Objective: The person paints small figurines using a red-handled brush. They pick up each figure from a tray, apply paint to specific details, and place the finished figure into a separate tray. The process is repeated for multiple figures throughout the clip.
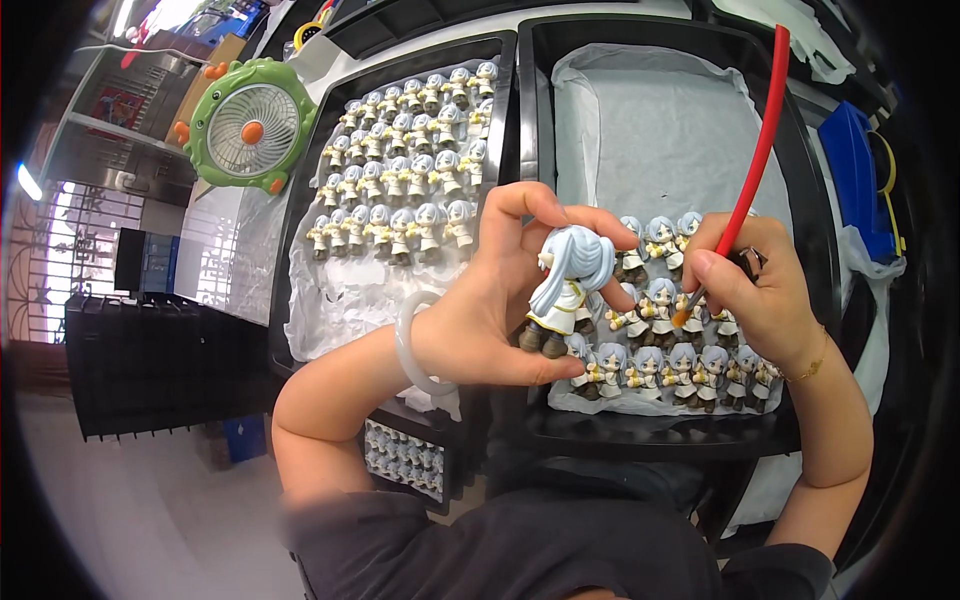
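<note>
Right black tray: extends beneath right hand and the fingers of left hand; lined with creased pale paper; partly hidden by both.
Left black tray: lies left of and beyond left hand; nearest edge covered by the forearm.
Figurine rows: fill much of left tray, beyond left hand, and spread around and below right hand; pale-haired, white-robed; partly blocked by fingers, with finer features too small to make out.
Lower tray: glimpsed below left wrist, cut off by the tray above.
Green fan: stands well left of left hand.
Left hand: pinching held figurine between curled fingers and outstretched thumb; exact contact hidden.
Right hand: closed pen-fashion on red-handled brush.
Red-handled brush: slants down through right hand to orange bristles; cannot tell whether touching a figurine.
Held figurine: inside left hand's grip, boots toward thumb, face mostly turned away.
White bangle: circles left wrist.
Dark item: tucked beside right fingers, too obscured to identify.
</note>
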